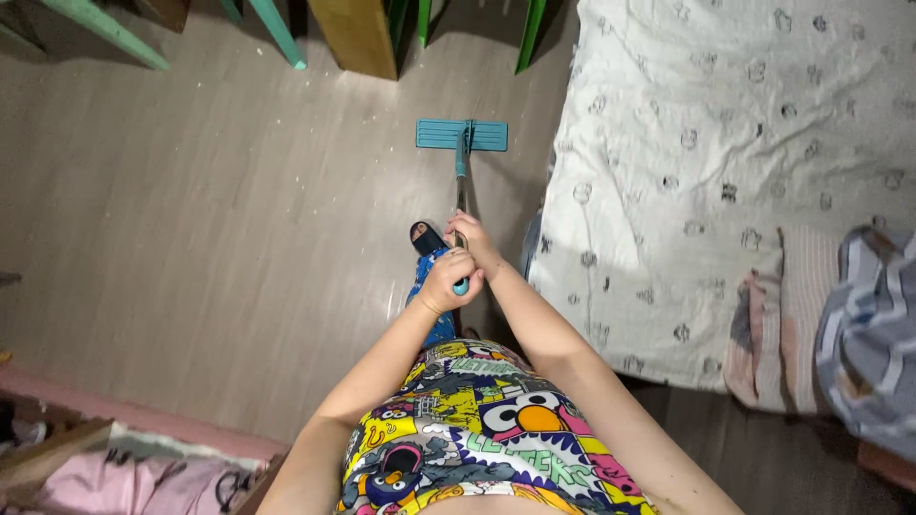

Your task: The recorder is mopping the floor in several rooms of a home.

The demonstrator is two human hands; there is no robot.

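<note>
Both hands are closed on the mop [461, 143]. The left hand [447, 278] is wrapped around the top end of the handle; the right hand [470, 238] grips the shaft just below it, the two touching. The flat teal mop head lies on the floor [210, 219] well ahead of the person, square to the handle, close to the foot of the furniture legs [367, 33] at the top of the view.

Progress, as a judgement: pale specks and scuffs show on the boards left of the mop head and towards the legs, so that stretch looks not yet mopped. Faint sheen near the sandal [426, 236] may be a wet patch; it cannot be confirmed. No bucket is in view.

Edges and room: the mattress [687, 172] runs along the right, its edge near the shaft, so little sideways room there. The legs bound the stroke ahead. To the left the floor lies open up to the pink bedding [114, 467] at lower left
</note>
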